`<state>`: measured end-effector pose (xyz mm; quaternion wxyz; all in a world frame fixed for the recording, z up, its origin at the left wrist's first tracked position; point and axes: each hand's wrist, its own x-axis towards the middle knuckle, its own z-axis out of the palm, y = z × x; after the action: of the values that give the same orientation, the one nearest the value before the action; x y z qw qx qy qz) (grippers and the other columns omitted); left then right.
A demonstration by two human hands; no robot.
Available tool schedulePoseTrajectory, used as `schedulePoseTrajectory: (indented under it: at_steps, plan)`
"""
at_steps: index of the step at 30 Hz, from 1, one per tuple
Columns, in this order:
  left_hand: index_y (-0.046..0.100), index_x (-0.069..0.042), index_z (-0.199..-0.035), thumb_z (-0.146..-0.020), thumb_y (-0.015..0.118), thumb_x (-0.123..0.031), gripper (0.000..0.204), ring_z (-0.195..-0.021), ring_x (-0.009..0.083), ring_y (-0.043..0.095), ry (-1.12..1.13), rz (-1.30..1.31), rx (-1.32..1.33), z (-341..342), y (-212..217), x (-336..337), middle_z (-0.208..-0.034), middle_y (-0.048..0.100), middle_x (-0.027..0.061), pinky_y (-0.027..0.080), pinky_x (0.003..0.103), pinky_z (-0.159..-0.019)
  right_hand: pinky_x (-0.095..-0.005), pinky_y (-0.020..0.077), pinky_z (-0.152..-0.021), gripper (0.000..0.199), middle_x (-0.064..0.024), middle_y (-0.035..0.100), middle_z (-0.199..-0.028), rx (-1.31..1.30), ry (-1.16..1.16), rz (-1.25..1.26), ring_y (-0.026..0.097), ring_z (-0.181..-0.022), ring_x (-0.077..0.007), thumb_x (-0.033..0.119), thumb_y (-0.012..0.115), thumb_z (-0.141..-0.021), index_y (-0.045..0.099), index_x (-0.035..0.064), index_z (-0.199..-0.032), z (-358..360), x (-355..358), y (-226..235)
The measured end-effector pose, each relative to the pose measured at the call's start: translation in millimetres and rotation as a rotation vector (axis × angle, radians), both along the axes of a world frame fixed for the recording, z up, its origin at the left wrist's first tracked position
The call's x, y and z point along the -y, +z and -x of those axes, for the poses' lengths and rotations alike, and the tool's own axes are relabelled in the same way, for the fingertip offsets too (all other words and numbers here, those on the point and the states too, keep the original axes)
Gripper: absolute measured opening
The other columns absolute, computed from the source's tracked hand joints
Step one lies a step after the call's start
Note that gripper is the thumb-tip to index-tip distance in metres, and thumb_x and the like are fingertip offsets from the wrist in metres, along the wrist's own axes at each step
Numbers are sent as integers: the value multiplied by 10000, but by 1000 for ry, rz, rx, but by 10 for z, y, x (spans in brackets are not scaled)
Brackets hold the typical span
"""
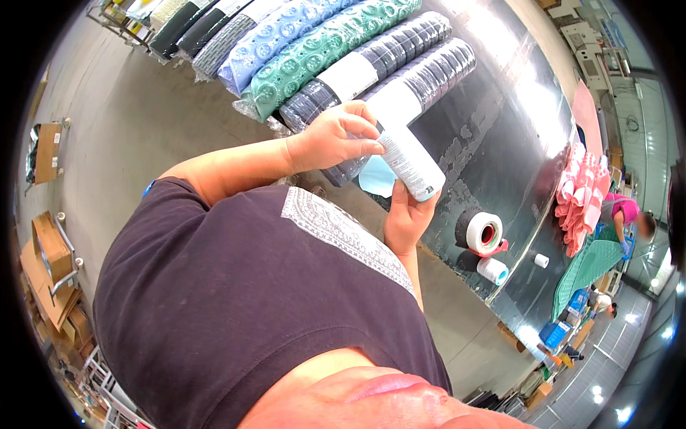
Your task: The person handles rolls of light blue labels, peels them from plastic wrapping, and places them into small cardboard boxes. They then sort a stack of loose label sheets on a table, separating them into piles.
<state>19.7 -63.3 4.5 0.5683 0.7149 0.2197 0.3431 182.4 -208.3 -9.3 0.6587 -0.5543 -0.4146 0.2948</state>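
My left hand (337, 136) is closed, its thumb and fingers pinching the upper left edge of a white printed label (413, 163). Below, my right hand (410, 222) grips the label's lower end between thumb and fingers. A pale blue piece (377, 176) shows beside the label; whether the two are joined I cannot tell. Both hands are in front of my chest, near the table's edge. Just beyond them lie dark plaid rolled mats (439, 61) in clear wrap with white bands.
On the dark table (493, 136) stand a tape roll with a red holder (486, 233), a white roll with a blue core (493, 271) and a small white roll (541, 260). Green (321, 57) and blue rolled mats lie farther left. A co-worker (623, 214) bends by pink mats (582, 193).
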Motion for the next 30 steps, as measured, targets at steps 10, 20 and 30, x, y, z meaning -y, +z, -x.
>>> schedulePoseTrajectory:
  at_steps: [10,20,30]
  plan:
    - [712,-29,-912,-821,760,-117,135,-966,122,523,11,95,-6,10,29,25,-976,552,20,430,279,-867,-370,395,-963,357,-117,516,-1226,401,-80,-122,496,-1150,-266,11,693,-827,612,25,-1175,-42,-32,-60]
    - [726,-44,-888,-809,774,-179,163,-967,171,562,27,45,3,6,79,2,-966,587,48,452,305,-866,-364,399,-965,387,-120,462,-1264,618,-90,-164,495,-1176,-246,-12,672,-837,582,9,-1214,-78,-49,-27]
    - [698,-27,-904,-811,762,-98,134,-954,132,528,78,-31,-21,39,194,-6,-977,549,28,434,277,-855,-381,398,-961,379,-145,475,-1258,442,-65,-218,496,-1169,-279,19,701,-817,612,-1,-1185,-86,-164,-99]
